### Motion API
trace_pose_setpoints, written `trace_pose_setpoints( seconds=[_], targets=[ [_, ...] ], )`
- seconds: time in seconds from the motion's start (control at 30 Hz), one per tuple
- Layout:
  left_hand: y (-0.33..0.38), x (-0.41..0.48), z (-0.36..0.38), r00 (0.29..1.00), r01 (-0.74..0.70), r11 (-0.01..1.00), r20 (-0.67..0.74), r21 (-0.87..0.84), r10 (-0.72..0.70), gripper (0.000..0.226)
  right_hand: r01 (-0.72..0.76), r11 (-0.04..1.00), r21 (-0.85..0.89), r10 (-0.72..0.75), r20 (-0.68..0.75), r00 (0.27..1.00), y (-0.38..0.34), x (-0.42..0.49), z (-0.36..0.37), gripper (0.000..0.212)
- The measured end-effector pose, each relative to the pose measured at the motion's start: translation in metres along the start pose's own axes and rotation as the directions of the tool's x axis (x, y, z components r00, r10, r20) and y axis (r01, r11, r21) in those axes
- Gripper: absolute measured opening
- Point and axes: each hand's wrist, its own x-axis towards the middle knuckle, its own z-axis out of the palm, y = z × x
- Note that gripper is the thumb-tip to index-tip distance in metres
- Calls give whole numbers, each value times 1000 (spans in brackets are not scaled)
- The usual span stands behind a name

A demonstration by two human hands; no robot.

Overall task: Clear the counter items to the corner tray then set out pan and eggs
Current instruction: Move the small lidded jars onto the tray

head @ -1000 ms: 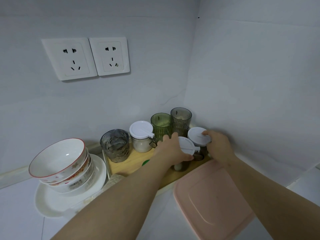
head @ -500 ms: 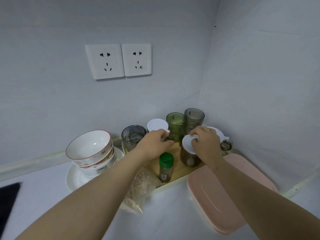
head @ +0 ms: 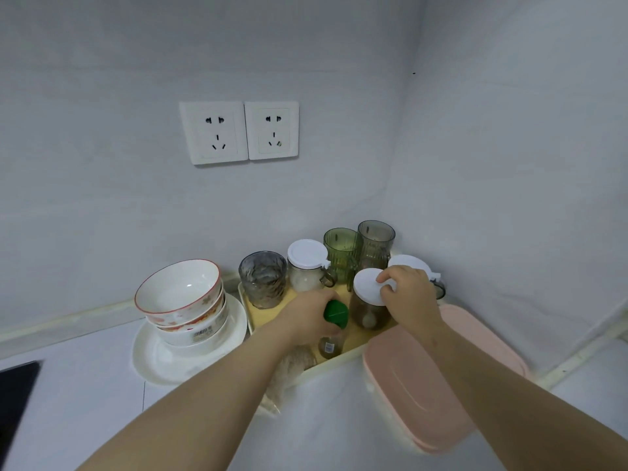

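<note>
Low in the middle of the frame I see my left hand (head: pixel 307 319) wrapped around a small bottle with a green cap (head: pixel 334 326); the fingers are closed about its neck, and brownish contents show in the lower part. The bottle stands near the front edge of the yellow corner tray (head: pixel 253 314). Just right of it, my right hand (head: pixel 409 297) pinches the white lid of a dark glass jar (head: pixel 368 305), fingertips on the lid's rim; inside the jar I can make out dark stuff and 1 pale round piece.

Further back on the tray stand 5 more containers: a clear ribbed glass (head: pixel 263 278) at the left, a white-lidded jar (head: pixel 306 270) holding something white, a green tumbler (head: pixel 341 249), a grey tumbler (head: pixel 375 241) in the very corner, and another white-lidded jar (head: pixel 413 266) mostly hidden behind my right hand. I cannot tell what the tumblers hold.

Left of the tray, stacked bowls (head: pixel 183 302) with red rims sit on a white plate (head: pixel 153 360); the top bowl is empty. At the lower right, a pink lidded box (head: pixel 428 379) lies on the counter, touching the tray's corner. A bag of pale grain (head: pixel 290 372) lies under my left wrist.
</note>
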Motion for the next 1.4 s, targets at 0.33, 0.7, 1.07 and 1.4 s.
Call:
trace_pose_setpoints(
  seconds=[0.33, 0.7, 1.07, 1.4],
  targets=[
    [37, 25, 18, 998, -3, 996, -63, -86, -3, 46, -30, 1000, 6, 30, -10, 999, 22, 2, -8, 23],
    [32, 23, 24, 997, 37, 978, -58, -203, -49, 44, -50, 999, 5, 50, 20, 999, 22, 2, -6, 26],
    [28, 5, -3, 990, 77, 971, -96, -228, -101, 50, -89, 992, 87, 89, -2, 996, -3, -1, -17, 27],
    [-18, -105, -57, 897, 47, 845, -349, -533, -270, 20, 47, 925, 377, -87, 89, 992, -120, -63, -29, 26]
  ],
)
